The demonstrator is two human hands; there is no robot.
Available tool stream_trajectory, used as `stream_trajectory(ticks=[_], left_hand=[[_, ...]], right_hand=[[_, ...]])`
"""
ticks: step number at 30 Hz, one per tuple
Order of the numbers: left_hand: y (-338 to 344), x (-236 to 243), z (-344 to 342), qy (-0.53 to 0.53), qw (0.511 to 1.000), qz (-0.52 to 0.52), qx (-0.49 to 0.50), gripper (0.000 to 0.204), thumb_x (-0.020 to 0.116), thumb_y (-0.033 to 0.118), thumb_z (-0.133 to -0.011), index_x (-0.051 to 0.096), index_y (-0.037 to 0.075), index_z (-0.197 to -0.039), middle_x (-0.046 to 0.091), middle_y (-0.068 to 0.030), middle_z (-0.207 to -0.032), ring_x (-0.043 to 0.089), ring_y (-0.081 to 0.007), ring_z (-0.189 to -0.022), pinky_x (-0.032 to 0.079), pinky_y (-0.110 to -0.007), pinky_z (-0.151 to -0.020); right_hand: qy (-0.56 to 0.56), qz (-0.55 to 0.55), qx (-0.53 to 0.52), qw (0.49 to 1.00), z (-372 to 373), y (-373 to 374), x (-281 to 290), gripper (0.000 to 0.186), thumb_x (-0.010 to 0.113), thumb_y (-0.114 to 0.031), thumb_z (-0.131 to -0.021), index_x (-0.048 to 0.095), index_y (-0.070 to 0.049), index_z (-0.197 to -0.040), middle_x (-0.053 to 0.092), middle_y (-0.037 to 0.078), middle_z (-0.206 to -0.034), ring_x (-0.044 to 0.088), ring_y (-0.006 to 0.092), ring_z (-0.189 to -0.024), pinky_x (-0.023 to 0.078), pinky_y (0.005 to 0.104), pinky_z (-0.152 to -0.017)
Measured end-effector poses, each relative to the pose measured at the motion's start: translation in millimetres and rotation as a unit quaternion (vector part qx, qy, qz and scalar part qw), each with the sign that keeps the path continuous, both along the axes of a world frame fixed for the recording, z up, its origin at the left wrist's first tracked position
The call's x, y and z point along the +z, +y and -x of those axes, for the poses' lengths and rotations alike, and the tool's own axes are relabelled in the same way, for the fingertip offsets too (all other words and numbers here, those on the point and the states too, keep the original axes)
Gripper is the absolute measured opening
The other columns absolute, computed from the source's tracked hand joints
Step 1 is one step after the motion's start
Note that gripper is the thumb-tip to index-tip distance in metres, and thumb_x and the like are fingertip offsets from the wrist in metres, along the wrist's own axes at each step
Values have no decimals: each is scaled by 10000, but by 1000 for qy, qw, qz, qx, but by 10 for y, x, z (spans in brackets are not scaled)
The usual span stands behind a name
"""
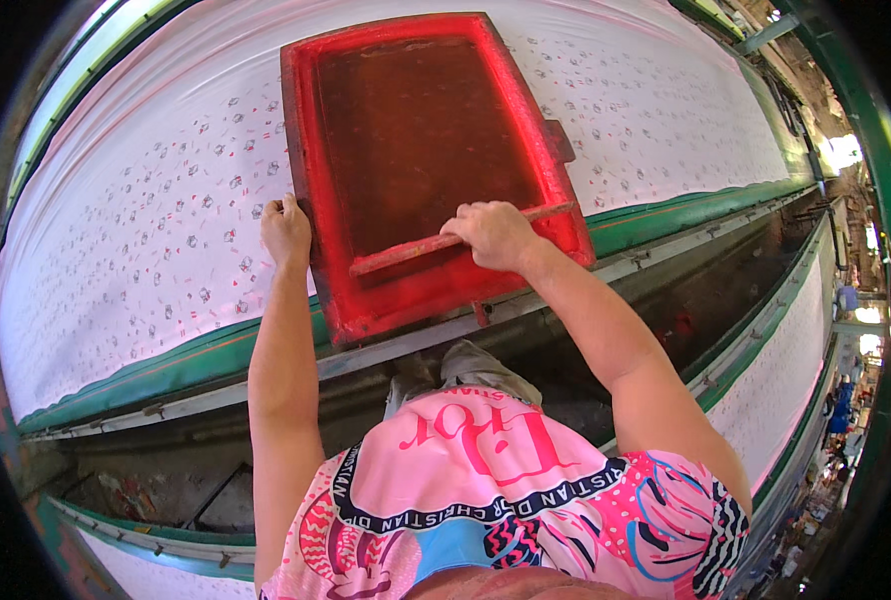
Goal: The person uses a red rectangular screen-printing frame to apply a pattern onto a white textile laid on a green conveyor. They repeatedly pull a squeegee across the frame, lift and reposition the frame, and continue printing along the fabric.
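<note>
A red-coated screen printing frame (330,310) with a dark translucent middle rests on white cloth (136,250) printed with small scattered figures. My left hand (284,228) grips the frame's left side, near a dark piece jutting from it, its fingers curled. My right hand (491,235) is wrapped over a long reddish squeegee bar (406,254) lying crosswise inside the lower part of the frame. The bar runs from near the frame's left inner edge to its right edge.
A green table edge (146,365) with a metal rail (362,366) runs below the cloth. My legs stand in a dark aisle (186,470). Another cloth-covered table (776,380) lies right and behind. Green posts and beams (876,150) and cluttered items fill the far right.
</note>
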State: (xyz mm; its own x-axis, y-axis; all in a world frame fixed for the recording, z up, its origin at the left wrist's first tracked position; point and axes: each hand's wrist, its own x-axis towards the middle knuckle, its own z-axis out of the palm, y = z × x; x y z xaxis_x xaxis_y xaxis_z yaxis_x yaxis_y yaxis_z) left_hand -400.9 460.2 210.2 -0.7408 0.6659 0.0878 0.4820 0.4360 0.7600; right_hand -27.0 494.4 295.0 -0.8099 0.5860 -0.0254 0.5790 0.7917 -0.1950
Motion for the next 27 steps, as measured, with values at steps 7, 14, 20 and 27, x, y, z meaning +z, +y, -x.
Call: stream_trajectory(ticks=[7, 14, 20, 27], left_hand=[[58, 13, -58, 31, 999, 36, 13, 505, 558, 408, -1075, 780, -44, -1107, 766, -316, -1149, 724, -491, -1117, 538, -555, -1007], [158, -57, -28, 124, 988, 87, 2, 520, 481, 379, -1108, 767, -55, -1130, 748, -342, -1202, 709, -523, -1134, 532, -589, -1031], [101, 57, 1, 151, 972, 178, 38, 563, 443, 397, -1123, 761, -60, -1203, 730, -349, -1260, 695, -523, -1189, 517, -594, -1067], [140, 411, -343, 159, 957, 222, 97, 564, 446, 401, -1116, 774, -51, -1196, 740, -335, -1253, 703, -508, -1195, 526, -597, -1055]], right_hand=[[29, -40, 2, 999, -252, -486, -128, 251, 671, -102, -888, 779, -164, -1106, 734, 85, -1046, 727, 308, -1020, 578, 458, -875], [105, -20, 36, 994, -514, -726, -226, 523, 857, -480, -854, 747, -111, -1208, 710, 127, -1216, 651, 336, -1215, 530, 495, -1022], [208, 95, 94, 969, -973, -490, -172, 463, 853, -365, -887, 753, -69, -1228, 711, 133, -1305, 645, 353, -1270, 493, 519, -1110], [347, 37, -110, 931, -1813, 388, -162, 382, 817, -118, -902, 735, -37, -1266, 692, 183, -1367, 623, 399, -1315, 470, 515, -1157]])
